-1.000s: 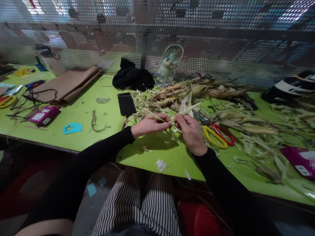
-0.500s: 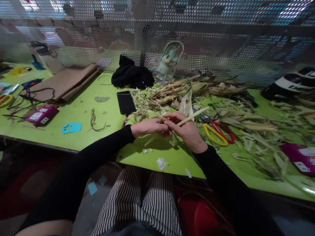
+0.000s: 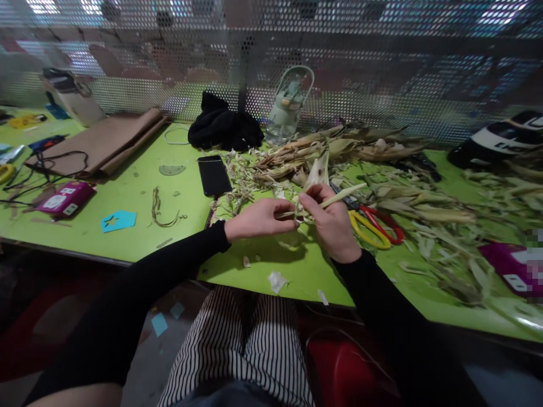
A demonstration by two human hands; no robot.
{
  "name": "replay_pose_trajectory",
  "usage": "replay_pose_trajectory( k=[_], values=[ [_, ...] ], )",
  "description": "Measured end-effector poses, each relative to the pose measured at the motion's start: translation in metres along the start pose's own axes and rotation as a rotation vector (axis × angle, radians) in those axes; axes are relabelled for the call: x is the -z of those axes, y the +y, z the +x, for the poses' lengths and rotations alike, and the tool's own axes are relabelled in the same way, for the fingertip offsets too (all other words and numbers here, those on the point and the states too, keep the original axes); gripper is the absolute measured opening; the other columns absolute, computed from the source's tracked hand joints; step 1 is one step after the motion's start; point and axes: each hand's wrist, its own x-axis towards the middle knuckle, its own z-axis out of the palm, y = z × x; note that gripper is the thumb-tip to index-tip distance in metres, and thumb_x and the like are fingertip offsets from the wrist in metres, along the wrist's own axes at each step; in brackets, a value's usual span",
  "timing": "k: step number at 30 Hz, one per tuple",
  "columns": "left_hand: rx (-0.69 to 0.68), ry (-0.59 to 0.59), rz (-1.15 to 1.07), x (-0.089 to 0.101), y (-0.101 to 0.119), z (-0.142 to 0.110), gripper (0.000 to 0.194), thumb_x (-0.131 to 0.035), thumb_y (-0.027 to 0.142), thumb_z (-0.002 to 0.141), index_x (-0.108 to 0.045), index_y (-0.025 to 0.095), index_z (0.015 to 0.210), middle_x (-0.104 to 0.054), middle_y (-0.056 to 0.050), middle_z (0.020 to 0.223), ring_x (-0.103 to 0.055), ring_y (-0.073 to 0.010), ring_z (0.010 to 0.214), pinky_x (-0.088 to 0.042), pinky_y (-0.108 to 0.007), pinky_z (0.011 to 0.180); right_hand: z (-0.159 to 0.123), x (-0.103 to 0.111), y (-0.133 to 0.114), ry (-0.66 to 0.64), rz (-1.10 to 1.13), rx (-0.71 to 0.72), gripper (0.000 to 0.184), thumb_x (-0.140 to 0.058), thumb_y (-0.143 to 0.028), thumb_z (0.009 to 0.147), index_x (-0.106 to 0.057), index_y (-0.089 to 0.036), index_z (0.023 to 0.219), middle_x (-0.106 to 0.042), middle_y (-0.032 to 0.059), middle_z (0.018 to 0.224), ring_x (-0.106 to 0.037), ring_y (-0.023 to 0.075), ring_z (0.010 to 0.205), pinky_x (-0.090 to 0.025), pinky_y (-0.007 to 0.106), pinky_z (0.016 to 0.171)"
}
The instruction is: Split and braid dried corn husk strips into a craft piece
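Observation:
My left hand (image 3: 258,219) and my right hand (image 3: 333,221) meet above the green table (image 3: 139,198), both pinched on pale corn husk strips (image 3: 339,195). One strip sticks out to the right past my right thumb. A wider husk leaf (image 3: 317,172) stands up just behind my fingers. Red and yellow scissors (image 3: 373,229) lie right beside my right hand. A black phone (image 3: 214,176) lies to the upper left of my left hand.
A heap of dried corn husks (image 3: 339,148) covers the table's middle and right. A pale green water bottle (image 3: 288,104) and a black cloth (image 3: 224,129) stand by the perforated metal screen. Brown paper (image 3: 97,144), a magenta box (image 3: 65,199) and a blue card (image 3: 119,220) lie left.
My hands have drawn closer together and the husk strips between them have been crossed and folded. The view has shifted slightly to the right.

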Motion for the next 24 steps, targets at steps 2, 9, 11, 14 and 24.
replay_pose_trajectory(
  k=[2,9,11,14,24],
  values=[
    [-0.029,0.027,0.075,-0.002,0.002,-0.002,0.021,-0.061,0.033,0.084,-0.052,0.017,0.074,-0.052,0.002,0.070,-0.047,-0.0110,0.067,-0.038,-0.026,0.066,0.000,-0.001,0.002,0.031,0.029,-0.003,0.024,-0.072,-0.039,0.081,-0.054,-0.023,0.082,-0.055,-0.0021,0.079,-0.052,0.0145,0.074,-0.046,0.030,0.072],
    [-0.152,0.093,0.233,-0.009,0.007,-0.007,0.027,-0.055,0.028,0.087,-0.039,0.020,0.066,-0.038,0.006,0.060,-0.034,-0.0087,0.058,-0.028,-0.026,0.061,-0.004,-0.003,0.001,0.043,0.010,0.012,0.028,-0.070,-0.046,0.082,-0.053,-0.025,0.084,-0.054,-0.0004,0.081,-0.054,0.0167,0.079,-0.048,0.032,0.076],
    [-0.165,0.100,0.244,-0.012,0.006,-0.007,0.030,-0.054,0.028,0.087,-0.036,0.020,0.064,-0.036,0.006,0.058,-0.033,-0.0085,0.056,-0.028,-0.026,0.061,-0.004,-0.003,0.002,0.032,-0.007,0.022,0.027,-0.068,-0.046,0.084,-0.052,-0.025,0.085,-0.054,-0.0004,0.081,-0.055,0.0170,0.080,-0.048,0.032,0.076],
    [-0.181,0.095,0.248,-0.014,0.006,-0.008,0.028,-0.052,0.027,0.087,-0.039,0.020,0.064,-0.037,0.006,0.058,-0.033,-0.0084,0.055,-0.028,-0.026,0.060,-0.004,-0.003,0.005,0.023,-0.006,0.025,0.024,-0.067,-0.045,0.084,-0.053,-0.025,0.085,-0.053,-0.0009,0.082,-0.055,0.0165,0.080,-0.048,0.032,0.075],
    [-0.170,0.052,0.229,-0.019,0.004,-0.011,0.023,-0.052,0.026,0.089,-0.047,0.018,0.068,-0.045,0.005,0.060,-0.036,-0.0083,0.056,-0.029,-0.025,0.060,-0.011,-0.006,-0.002,-0.001,0.001,0.018,0.023,-0.070,-0.042,0.084,-0.057,-0.024,0.086,-0.058,0.0000,0.085,-0.057,0.0168,0.082,-0.050,0.033,0.080]
  ],
)
